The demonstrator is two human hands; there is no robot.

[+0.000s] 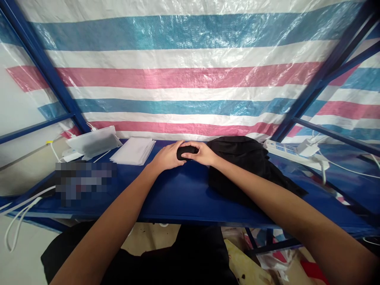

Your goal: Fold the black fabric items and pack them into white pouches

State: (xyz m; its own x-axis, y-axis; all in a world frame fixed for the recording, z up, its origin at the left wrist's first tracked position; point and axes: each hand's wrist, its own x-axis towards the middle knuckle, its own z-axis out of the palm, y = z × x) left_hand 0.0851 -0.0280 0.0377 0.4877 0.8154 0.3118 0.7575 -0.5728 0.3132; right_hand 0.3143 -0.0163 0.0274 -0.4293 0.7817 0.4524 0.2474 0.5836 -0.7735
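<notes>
Both my hands are closed round a small, dark, rounded black bundle (186, 152) above the back part of the blue shelf (178, 194). My left hand (168, 156) grips it from the left, fingers curled over its top. From the right, my right hand (203, 153) holds it, with the thumb laid across its front. The bundle looks like rolled cloth, but its exact kind is partly hidden by my fingers. Just right of my right hand lies a heap of black cloth (237, 158). Left of my left hand is a stack of white paper (133, 151).
A white power strip (293, 152) with plugs and cables lies at the right. On the left stand a whitish flat box (95, 142) and a blurred-out item (84, 180). Blue metal posts (50, 71) frame a striped plastic sheet (184, 75) behind the shelf.
</notes>
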